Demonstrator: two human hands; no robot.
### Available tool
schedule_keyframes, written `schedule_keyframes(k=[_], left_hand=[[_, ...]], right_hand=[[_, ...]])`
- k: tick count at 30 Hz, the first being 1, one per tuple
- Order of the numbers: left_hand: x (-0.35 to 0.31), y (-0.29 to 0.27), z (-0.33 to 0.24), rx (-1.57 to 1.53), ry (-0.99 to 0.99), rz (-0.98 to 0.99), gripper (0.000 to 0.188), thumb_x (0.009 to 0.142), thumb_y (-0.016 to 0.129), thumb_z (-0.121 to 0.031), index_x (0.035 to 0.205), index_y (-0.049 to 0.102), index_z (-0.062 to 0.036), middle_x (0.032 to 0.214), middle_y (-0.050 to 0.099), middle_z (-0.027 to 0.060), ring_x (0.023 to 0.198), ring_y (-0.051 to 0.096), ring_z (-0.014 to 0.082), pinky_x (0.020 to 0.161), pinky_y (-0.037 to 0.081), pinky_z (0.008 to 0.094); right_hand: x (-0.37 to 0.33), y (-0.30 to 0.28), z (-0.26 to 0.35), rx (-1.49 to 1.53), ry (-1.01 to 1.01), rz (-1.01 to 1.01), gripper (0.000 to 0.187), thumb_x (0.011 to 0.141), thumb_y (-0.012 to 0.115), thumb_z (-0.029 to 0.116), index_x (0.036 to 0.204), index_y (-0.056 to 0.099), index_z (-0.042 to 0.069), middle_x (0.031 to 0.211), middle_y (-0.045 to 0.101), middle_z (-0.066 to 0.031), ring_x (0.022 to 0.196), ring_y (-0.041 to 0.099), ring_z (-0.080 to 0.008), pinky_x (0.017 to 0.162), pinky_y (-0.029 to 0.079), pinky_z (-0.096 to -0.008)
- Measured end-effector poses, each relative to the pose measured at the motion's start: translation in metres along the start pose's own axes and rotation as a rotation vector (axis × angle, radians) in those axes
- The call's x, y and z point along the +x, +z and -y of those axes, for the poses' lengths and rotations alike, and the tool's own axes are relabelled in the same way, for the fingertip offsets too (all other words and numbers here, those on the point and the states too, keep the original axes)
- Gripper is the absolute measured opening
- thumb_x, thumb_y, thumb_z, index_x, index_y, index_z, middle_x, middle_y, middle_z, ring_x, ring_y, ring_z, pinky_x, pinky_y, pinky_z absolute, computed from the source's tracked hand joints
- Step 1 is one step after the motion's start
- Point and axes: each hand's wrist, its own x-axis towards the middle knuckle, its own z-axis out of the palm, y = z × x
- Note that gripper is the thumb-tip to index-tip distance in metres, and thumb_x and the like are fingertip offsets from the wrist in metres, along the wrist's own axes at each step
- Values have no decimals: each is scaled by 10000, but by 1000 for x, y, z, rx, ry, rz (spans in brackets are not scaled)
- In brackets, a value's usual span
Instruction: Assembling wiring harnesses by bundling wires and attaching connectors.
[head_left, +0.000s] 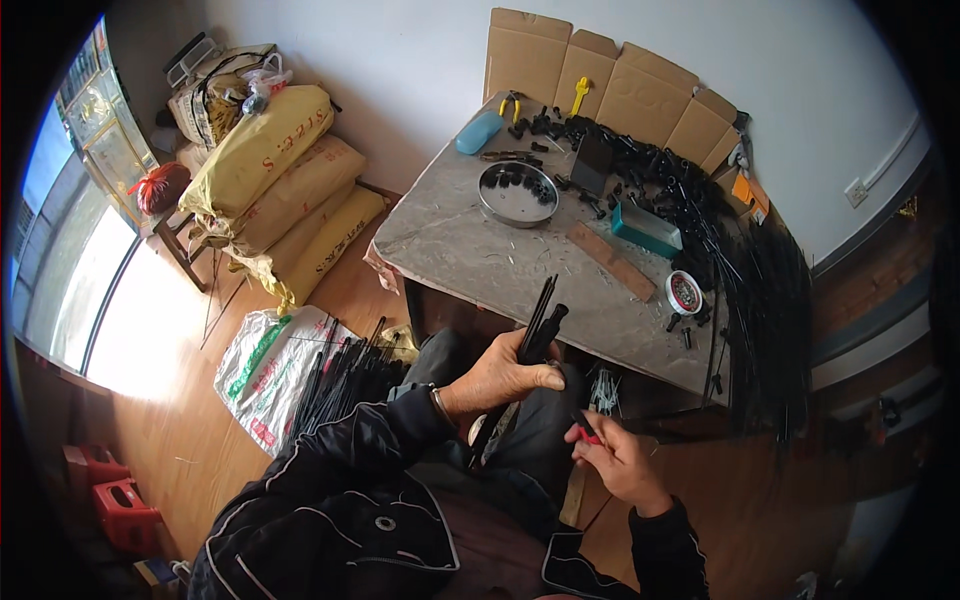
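My left hand is closed around several thin black rods. They stand up at a slant over my lap, and one of them ends in a thicker black head. My right hand is a little lower and to the right, apart from the rods. Its thumb and fingers pinch a small tool with a red part and a dark tip; my fingers cover most of it, so its kind does not show.
The grey table ahead bears a steel bowl, a teal tray, a wooden strip, a small round tin and piled black parts. Long black rods hang over its right edge. Stacked sacks and more rods lie left.
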Motion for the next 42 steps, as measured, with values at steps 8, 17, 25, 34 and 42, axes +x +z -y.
schedule_keyframes(k=[8, 17, 25, 34, 42], left_hand=[[-7, 5, 0, 144, 66, 69, 422, 699, 864, -170, 980, 579, -34, 823, 537, -51, 809, 494, 41, 715, 433, 216], [-10, 12, -1, 85, 108, 26, 441, 665, 868, -91, 1002, 589, -32, 840, 575, -34, 785, 533, 41, 671, 459, 218], [-3, 8, 0, 318, 107, 7, 441, 653, 880, -137, 968, 590, -31, 870, 583, -14, 822, 528, 66, 728, 448, 238], [-6, 6, 5, 352, 218, 8, 451, 635, 865, -118, 985, 601, -15, 808, 573, -24, 733, 521, 50, 638, 441, 211], [-15, 8, 4, 102, 150, 119, 366, 844, 734, -331, 949, 588, -13, 735, 552, -38, 668, 517, 38, 607, 428, 201]], right_hand=[[-9, -18, 4, 954, 621, 600, 341, 835, 685, 206, 1081, 525, 31, 776, 574, -70, 594, 563, -141, 535, 473, -270], [-19, -16, 8, 800, 587, 337, 470, 880, 643, 440, 988, 566, -12, 705, 591, -77, 520, 572, -133, 467, 483, -271], [1, -34, 27, 194, 429, 395, 349, 875, 662, 213, 1107, 541, -17, 866, 608, -66, 694, 586, -106, 627, 516, -249], [-35, 6, -4, 1097, 580, 384, 391, 882, 647, 421, 858, 519, 53, 576, 536, -61, 413, 528, -154, 369, 404, -257], [-13, -18, 28, -146, 251, 115, 304, 839, 602, 62, 1130, 546, -7, 794, 634, -74, 681, 629, -155, 622, 488, -249]])
